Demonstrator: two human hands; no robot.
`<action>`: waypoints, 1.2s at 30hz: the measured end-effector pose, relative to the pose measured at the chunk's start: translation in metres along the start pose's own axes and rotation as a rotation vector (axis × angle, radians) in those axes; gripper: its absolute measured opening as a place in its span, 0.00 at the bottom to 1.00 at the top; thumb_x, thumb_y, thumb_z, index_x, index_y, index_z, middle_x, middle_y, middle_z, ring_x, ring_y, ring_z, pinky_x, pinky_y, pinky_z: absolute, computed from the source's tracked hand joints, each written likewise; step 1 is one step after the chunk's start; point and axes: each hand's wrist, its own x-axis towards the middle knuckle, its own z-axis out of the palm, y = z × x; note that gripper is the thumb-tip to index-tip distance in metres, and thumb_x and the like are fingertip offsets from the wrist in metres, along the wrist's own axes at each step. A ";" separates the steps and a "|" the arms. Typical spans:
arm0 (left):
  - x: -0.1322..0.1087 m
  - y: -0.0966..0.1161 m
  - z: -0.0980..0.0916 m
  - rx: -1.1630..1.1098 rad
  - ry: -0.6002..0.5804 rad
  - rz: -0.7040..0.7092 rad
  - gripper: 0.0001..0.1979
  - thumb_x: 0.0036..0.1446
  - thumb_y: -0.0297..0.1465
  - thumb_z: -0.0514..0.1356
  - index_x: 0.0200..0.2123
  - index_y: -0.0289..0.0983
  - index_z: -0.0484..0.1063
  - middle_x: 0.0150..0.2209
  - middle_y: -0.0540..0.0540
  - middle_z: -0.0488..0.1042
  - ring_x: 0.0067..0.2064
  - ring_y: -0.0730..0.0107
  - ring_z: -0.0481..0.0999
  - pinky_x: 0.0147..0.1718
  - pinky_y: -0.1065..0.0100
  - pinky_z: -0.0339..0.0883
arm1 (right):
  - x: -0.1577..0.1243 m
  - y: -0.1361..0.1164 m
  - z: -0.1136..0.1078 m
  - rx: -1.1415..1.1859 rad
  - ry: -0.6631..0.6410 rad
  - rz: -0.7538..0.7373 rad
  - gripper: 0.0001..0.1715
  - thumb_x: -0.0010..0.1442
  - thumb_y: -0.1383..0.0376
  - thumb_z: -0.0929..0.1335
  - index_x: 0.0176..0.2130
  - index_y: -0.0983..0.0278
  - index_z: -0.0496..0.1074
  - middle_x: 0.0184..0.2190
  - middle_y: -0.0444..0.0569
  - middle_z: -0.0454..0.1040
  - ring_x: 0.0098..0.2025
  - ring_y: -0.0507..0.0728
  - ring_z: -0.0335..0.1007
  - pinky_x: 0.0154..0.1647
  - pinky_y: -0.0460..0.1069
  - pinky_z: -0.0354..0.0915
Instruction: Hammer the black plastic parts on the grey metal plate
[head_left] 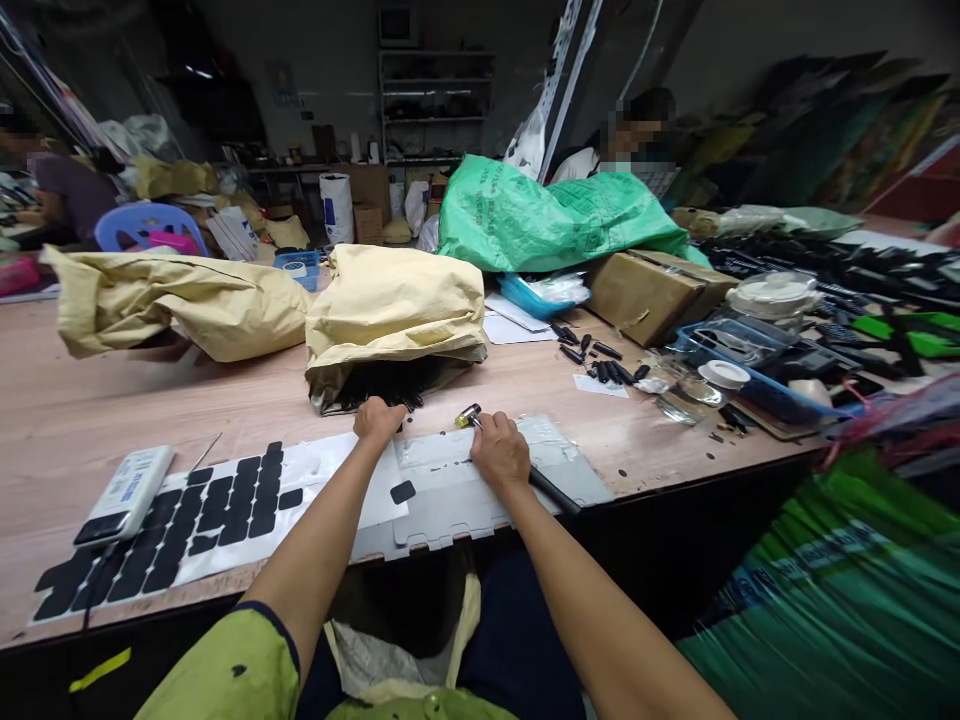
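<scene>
My left hand (379,421) is closed at the mouth of a yellowish sack (394,300), its fingertips by dark pieces (382,383) inside; what it pinches is too small to make out. My right hand (500,452) is wrapped round a small hammer (469,416), whose yellow and metal head sticks out to the left and whose black handle runs down to the right. Under both hands lies a grey-white board (442,515). One black rounded patch (403,492) rests on the white paper. A sheet of black stickers (244,500) lies to the left.
A white device (127,495) sits on the stickers. Another sack (187,300) lies behind. Beyond are a green bag (555,215), a cardboard box (649,290), black parts (607,368) and a blue tray (772,380). People sit at the far left and behind the green bag.
</scene>
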 end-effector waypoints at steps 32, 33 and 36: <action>-0.058 -0.053 0.029 -0.133 -0.031 0.673 0.07 0.51 0.33 0.67 0.36 0.42 0.79 0.35 0.50 0.75 0.40 0.65 0.70 0.41 0.65 0.60 | -0.007 0.001 -0.009 0.345 0.082 -0.044 0.20 0.63 0.66 0.62 0.53 0.64 0.71 0.42 0.53 0.76 0.42 0.59 0.70 0.42 0.51 0.65; -0.057 -0.053 0.030 -0.138 -0.031 0.673 0.08 0.51 0.33 0.67 0.36 0.42 0.79 0.35 0.50 0.75 0.41 0.64 0.70 0.41 0.65 0.60 | -0.011 -0.002 -0.012 0.414 0.102 -0.068 0.20 0.64 0.65 0.61 0.53 0.64 0.71 0.42 0.53 0.76 0.42 0.58 0.71 0.43 0.51 0.66; -0.056 -0.054 0.031 -0.143 -0.033 0.674 0.08 0.51 0.34 0.67 0.37 0.43 0.80 0.35 0.50 0.76 0.41 0.64 0.70 0.41 0.65 0.60 | -0.024 -0.014 -0.021 0.559 0.107 -0.135 0.19 0.64 0.64 0.61 0.50 0.64 0.73 0.39 0.52 0.77 0.40 0.58 0.72 0.44 0.52 0.67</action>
